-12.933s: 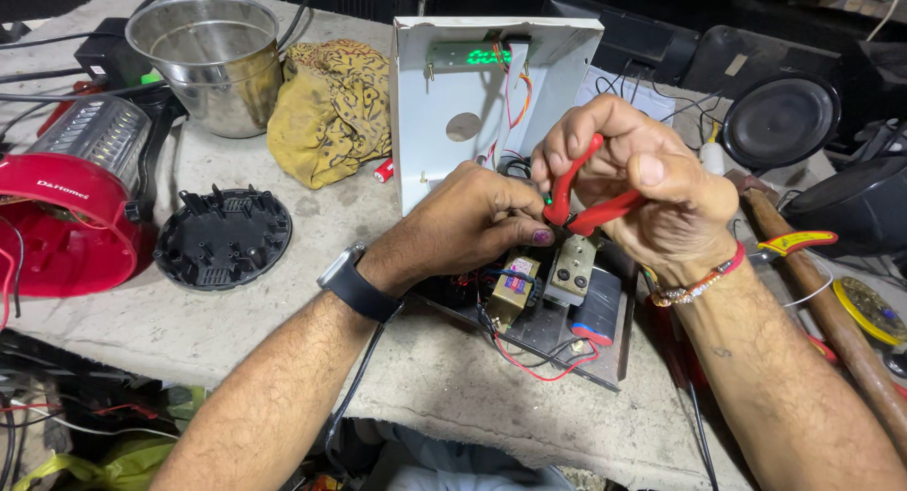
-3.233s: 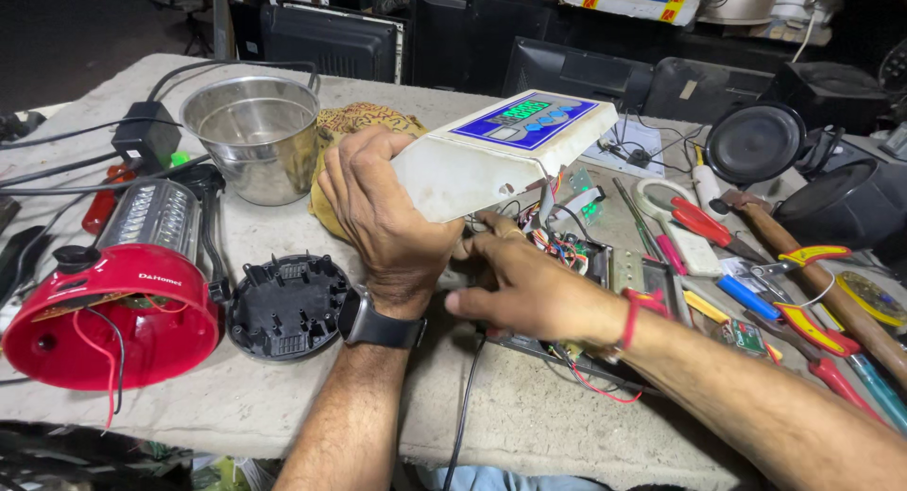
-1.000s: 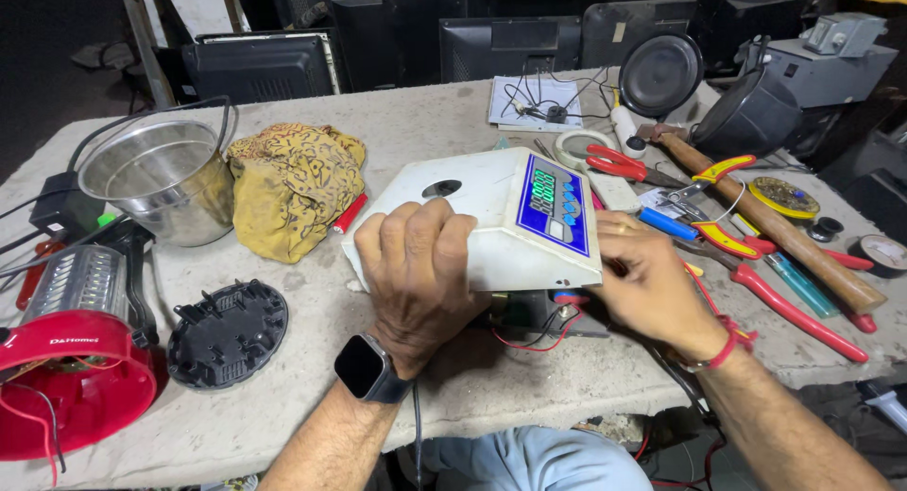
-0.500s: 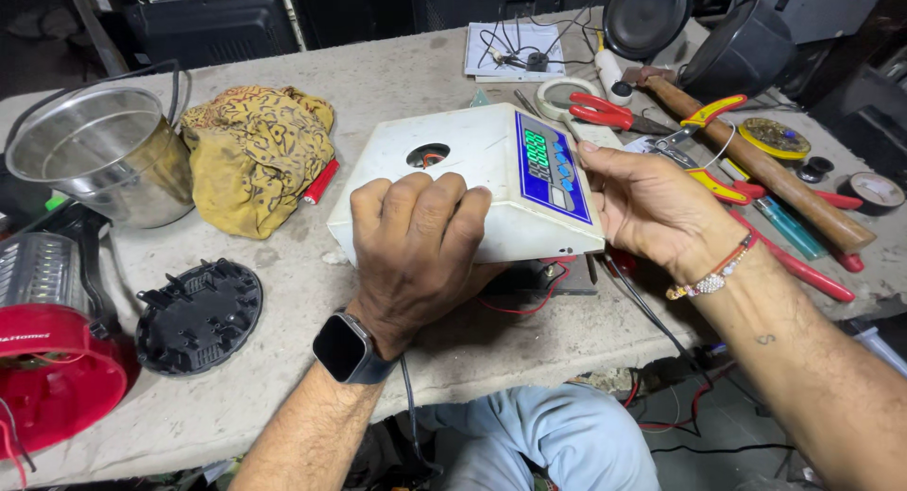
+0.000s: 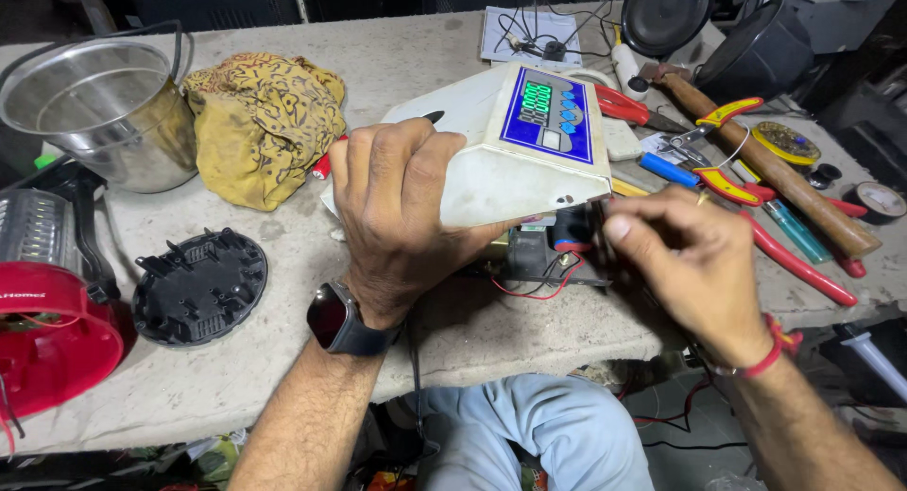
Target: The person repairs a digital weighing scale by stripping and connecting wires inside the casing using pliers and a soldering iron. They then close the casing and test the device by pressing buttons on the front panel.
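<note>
White plastic casing (image 5: 472, 160): your left hand (image 5: 402, 212) gripping it, tilting it over bench (image 5: 491, 326). Right hand (image 5: 694, 259) pinching at blue component (image 5: 571, 228) underneath. Keep casing steady; avoid straining red wire (image 5: 529, 292).

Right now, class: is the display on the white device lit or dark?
Lit. The display on the white device shows glowing green digits against its blue panel, while the left hand holds the casing tilted up.
</note>
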